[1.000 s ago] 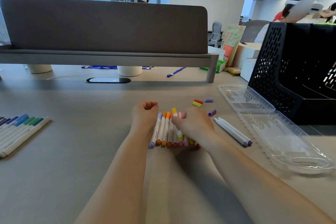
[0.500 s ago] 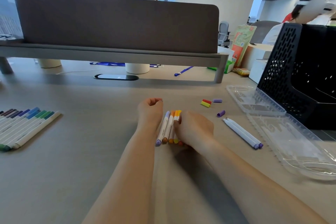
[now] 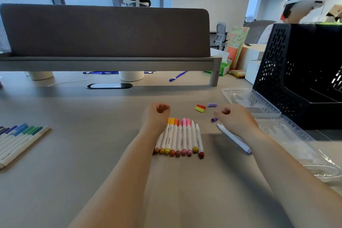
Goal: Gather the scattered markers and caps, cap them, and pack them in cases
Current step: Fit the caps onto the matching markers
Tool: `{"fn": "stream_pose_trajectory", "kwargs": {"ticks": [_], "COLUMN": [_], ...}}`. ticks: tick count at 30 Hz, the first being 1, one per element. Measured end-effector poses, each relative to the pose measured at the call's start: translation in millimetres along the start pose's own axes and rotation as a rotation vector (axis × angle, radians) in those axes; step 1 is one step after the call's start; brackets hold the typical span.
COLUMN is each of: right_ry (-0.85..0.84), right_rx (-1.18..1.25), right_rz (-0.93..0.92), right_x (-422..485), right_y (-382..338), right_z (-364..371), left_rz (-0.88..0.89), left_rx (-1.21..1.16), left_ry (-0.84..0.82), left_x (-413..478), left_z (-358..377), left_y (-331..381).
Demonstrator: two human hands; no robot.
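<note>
Off the marker row and out to the right goes the person's right hand [image 3: 236, 119], which half a second ago lay over that row. It now hovers by a loose purple cap [image 3: 214, 119], fingers curled in and too blurred to tell whether they touch it. The left hand [image 3: 157, 114] sits fisted, gripping nothing, against the row's left edge. Nine warm-coloured markers [image 3: 178, 137] lie side by side on the desk [image 3: 74, 153]; seven show caps at both ends, while the two at the right show bare far tips. Four caps lie loose beyond them: a red cap [image 3: 201, 106], a yellow cap [image 3: 199, 110], the purple one and a second purple cap [image 3: 211, 105]. White purple-ended markers [image 3: 234, 139], seemingly two, lie partly under the right wrist. One clear case [image 3: 296, 146] lies open and unfilled beside a black crate [image 3: 296, 79]. A blue-green set [image 3: 20, 139] waits far left, too crowded to count. Sorting looks well along, but the last capping and all the packing remain.
</note>
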State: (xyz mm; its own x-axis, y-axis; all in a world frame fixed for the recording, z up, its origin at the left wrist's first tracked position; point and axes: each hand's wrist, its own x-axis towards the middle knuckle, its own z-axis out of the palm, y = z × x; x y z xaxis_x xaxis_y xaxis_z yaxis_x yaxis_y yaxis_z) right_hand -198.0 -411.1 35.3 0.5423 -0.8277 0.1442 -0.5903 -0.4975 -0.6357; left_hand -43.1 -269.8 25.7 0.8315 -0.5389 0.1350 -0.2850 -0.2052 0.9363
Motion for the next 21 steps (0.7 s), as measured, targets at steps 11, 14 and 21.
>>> {"fn": "stream_pose_trajectory", "kwargs": {"ticks": [11, 14, 21], "right_ry": [0.010, 0.034, -0.051], "right_rx": [0.091, 0.112, 0.023], "right_rz": [0.001, -0.017, -0.069], "right_x": [15, 15, 9], "right_y": [48, 50, 40], "right_z": [-32, -32, -19], "left_rz": [0.406, 0.429, 0.371], "left_rx": [0.843, 0.948, 0.982], "left_ry": [-0.317, -0.376, -0.329], "left_x": [57, 62, 64], "left_z": [86, 98, 96], "left_y": [24, 25, 23]}}
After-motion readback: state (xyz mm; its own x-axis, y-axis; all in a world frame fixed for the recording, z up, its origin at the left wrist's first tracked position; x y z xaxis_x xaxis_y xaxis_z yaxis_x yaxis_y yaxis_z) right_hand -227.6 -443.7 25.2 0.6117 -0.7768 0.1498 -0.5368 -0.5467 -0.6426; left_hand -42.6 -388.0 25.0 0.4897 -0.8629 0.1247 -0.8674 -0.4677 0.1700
